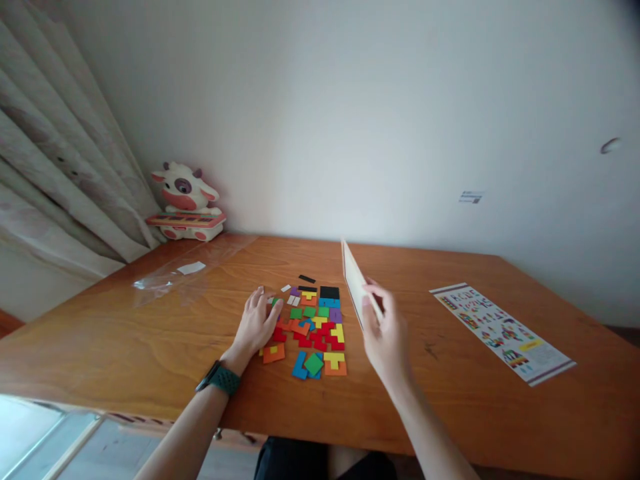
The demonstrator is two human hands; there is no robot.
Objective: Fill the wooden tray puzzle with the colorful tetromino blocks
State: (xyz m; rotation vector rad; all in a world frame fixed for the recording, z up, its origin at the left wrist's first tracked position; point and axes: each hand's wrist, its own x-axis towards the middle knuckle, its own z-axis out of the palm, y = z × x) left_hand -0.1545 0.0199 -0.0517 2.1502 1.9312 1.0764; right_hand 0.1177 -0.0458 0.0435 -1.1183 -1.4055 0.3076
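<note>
My right hand grips the edge of a thin, pale wooden puzzle board, thumb on one side and fingers on the other. The board is tilted nearly upright, just right of a spread of coloured puzzle pieces. At the left border of the spread my left hand lies with its fingers out, partly covering some pieces. Among the pieces are red ones, a green square, a black block, and a yellow and orange pair. Some pieces overlap.
A printed pattern sheet lies on the wooden table to the right. Clear plastic bags are at the back left, before a cow-shaped toy keyboard. A curtain hangs at the left, and a wall stands behind.
</note>
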